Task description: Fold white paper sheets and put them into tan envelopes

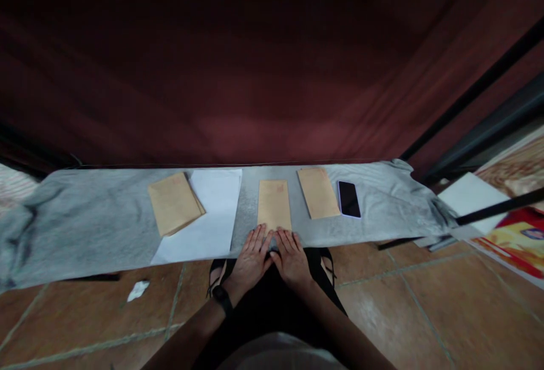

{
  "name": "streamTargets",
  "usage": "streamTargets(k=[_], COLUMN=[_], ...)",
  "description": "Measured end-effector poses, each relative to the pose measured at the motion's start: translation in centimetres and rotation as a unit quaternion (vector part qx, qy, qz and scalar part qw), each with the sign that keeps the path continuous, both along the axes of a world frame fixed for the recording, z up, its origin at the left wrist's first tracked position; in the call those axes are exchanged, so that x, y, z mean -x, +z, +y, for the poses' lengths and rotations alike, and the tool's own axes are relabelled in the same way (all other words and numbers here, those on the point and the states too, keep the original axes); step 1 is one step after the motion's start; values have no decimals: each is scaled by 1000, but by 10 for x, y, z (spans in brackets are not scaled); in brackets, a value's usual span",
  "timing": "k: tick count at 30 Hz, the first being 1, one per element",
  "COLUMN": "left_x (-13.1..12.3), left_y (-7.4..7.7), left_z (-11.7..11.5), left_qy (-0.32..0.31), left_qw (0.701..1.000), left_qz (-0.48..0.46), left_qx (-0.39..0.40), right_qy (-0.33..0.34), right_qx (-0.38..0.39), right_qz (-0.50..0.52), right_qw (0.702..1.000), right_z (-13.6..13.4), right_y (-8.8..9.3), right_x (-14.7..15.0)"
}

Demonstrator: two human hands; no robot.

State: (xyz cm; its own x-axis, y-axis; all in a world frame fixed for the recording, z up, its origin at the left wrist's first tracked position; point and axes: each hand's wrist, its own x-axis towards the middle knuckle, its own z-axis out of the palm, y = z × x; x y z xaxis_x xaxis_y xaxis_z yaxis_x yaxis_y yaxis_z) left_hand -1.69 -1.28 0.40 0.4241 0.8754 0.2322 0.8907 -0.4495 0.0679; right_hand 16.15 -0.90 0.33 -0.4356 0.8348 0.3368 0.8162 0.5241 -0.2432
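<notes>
A brown envelope (274, 203) lies flat in the middle of a grey cloth-covered table (85, 217). My left hand (251, 256) and my right hand (292, 255) lie side by side at its near end, fingers stretched out flat, fingertips touching the envelope's lower edge. Neither hand grips anything. A dark band sits on my left wrist. To the right lies a second brown envelope (318, 191). To the left, a small stack of brown envelopes (173, 203) rests partly on white paper sheets (210, 217).
A black phone (349, 199) lies face up right of the envelopes. A dark red curtain (255, 75) hangs behind the table. Brown floor tiles (403, 313) lie below, with a white scrap (138, 289) at the left. Black poles and printed boards stand at the right.
</notes>
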Motion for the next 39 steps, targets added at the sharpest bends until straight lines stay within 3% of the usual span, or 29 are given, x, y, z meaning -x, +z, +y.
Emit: streamTargets(k=[13,18,22,28,39], left_x=[-6,-25,-31,-26,-12], left_y=[-4,0,-7,-16,-9], left_z=[-8,2,11,13,12], left_qy=[55,9,-10,-12,12], left_qw=[998,1000,1000,1000,999], left_qz=[-12,-19,-21,-5,-28], left_qx=[-14,3,-4,-28,-37], right_qy=[-56,-58,-61,-45,-70], right_qx=[9,15,3,-15,-38], right_qz=[7,19,37,47,42], right_qw=[998,998,997,998,996], right_z=[-2,-1,1,2,5], right_y=[2,5,6,1,-5], right_x=[-16,-15,-10,-2,-14])
